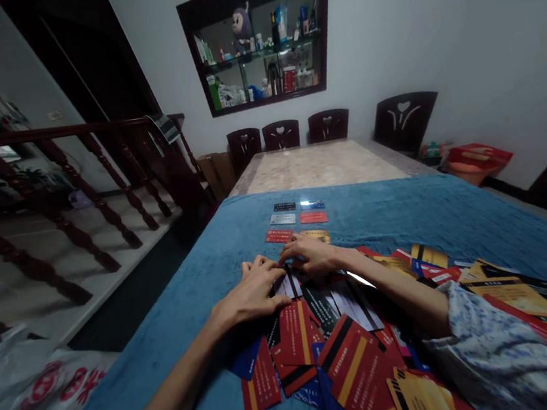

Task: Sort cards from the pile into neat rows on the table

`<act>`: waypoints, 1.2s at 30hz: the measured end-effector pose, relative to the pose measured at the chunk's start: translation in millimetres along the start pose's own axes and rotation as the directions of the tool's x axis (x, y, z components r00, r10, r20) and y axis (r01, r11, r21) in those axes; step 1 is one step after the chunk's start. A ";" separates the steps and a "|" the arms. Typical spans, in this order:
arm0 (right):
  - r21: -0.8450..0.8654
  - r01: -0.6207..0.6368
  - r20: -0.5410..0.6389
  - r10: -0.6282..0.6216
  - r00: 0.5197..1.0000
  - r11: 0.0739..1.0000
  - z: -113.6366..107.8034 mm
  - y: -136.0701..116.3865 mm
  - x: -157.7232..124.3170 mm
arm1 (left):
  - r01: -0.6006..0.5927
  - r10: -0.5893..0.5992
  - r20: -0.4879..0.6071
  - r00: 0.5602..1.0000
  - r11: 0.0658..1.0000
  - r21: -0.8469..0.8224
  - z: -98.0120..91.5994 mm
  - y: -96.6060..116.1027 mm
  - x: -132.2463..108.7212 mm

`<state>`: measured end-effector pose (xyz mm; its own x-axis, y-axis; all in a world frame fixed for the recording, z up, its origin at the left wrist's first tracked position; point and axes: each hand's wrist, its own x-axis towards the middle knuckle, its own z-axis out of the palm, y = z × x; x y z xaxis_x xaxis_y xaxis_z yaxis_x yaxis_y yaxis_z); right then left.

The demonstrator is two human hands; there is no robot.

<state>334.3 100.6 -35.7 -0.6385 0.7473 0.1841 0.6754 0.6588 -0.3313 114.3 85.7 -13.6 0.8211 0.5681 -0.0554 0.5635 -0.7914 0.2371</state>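
Note:
My left hand lies palm down on a heap of plastic cards in red, blue, black and gold, its fingers curled together over a black card. My right hand rests just beyond it, fingers bent and pressed onto the same spot of the heap, touching the left fingertips. Ahead of both hands, single cards lie in two neat columns on the blue cloth: a red card, a gold card, a silver card, another red card, and two dark ones behind.
The blue cloth covers the near half of a long marble-topped table. Dark wooden chairs stand at its far end and right side. A wooden stair railing runs on the left. A white bag with red print lies at lower left.

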 end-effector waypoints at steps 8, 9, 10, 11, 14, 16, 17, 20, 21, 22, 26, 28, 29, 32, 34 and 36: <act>-0.022 -0.025 0.006 0.025 1.000 0.999 4.6 5.7 -4.1 | 0.003 -0.002 -0.007 1.000 1.000 0.030 3.1 -4.2 2.9; -0.027 -0.034 -0.001 0.034 0.999 0.999 5.6 7.3 -4.3 | 0.006 -0.006 -0.011 1.000 0.999 0.039 3.4 -5.0 3.7; -0.031 -0.047 -0.012 0.047 0.999 0.998 6.7 8.7 -4.4 | 0.010 -0.010 -0.016 1.000 0.999 0.048 3.7 -5.9 4.5; -0.033 -0.060 -0.024 0.060 0.998 0.998 7.8 10.1 -4.4 | 0.014 -0.012 -0.021 1.000 0.998 0.056 4.3 -6.9 5.2; -0.039 -0.102 -0.042 0.100 0.994 0.994 10.7 13.4 -4.1 | 0.017 -0.014 -0.047 0.999 0.998 0.067 6.9 -10.4 7.2; -0.046 -0.117 -0.039 0.115 0.993 0.992 11.5 15.2 -3.8 | 0.013 -0.008 -0.070 0.998 0.998 0.065 9.0 -12.3 8.4; -0.048 -0.120 -0.040 0.118 0.992 0.992 11.7 16.0 -3.6 | 0.013 -0.008 -0.081 0.997 0.998 0.064 9.8 -12.9 9.0; -0.037 -0.123 -0.054 0.121 0.991 0.992 12.4 19.0 -3.0 | 0.033 -0.028 -0.087 0.996 0.998 0.055 10.4 -12.9 10.0; -0.031 -0.122 -0.061 0.120 0.991 0.992 12.9 20.1 -2.9 | 0.041 -0.037 -0.082 0.996 0.998 0.049 10.1 -12.6 9.9; -0.027 -0.118 -0.068 0.116 0.991 0.993 13.5 21.3 -2.8 | 0.048 -0.044 -0.083 0.996 0.998 0.041 9.6 -12.3 9.5; -0.019 -0.081 -0.102 0.078 0.992 0.997 16.2 24.8 -2.6 | 0.074 -0.071 -0.143 0.987 0.997 0.019 7.6 -12.8 6.8; -0.012 -0.070 -0.136 0.068 0.988 0.997 16.8 24.6 -2.8 | 0.098 -0.095 -0.171 0.981 0.995 0.007 6.8 -15.0 6.1; -0.010 -0.071 -0.155 0.068 0.986 0.997 16.8 23.9 -2.9 | 0.113 -0.111 -0.179 0.977 0.994 -0.001 6.6 -16.5 6.1; -0.017 -0.096 -0.215 0.090 0.972 0.995 16.1 20.2 -3.0 | 0.151 -0.151 -0.216 0.965 0.988 -0.016 6.4 -22.8 7.4; -0.016 -0.111 -0.242 0.104 0.965 0.994 15.6 17.4 -2.9 | 0.165 -0.165 -0.245 0.955 0.986 -0.020 6.5 -27.2 8.7; -0.006 -0.122 -0.249 0.117 0.961 0.992 15.4 14.7 -2.7 | 0.174 -0.174 -0.267 0.948 0.984 -0.026 6.6 -30.8 9.7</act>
<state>340.3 106.9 -55.3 -0.4428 0.8173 0.3686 0.7507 0.5628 -0.3461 105.4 114.1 -27.8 0.6558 0.7367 0.1649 0.6951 -0.6745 0.2488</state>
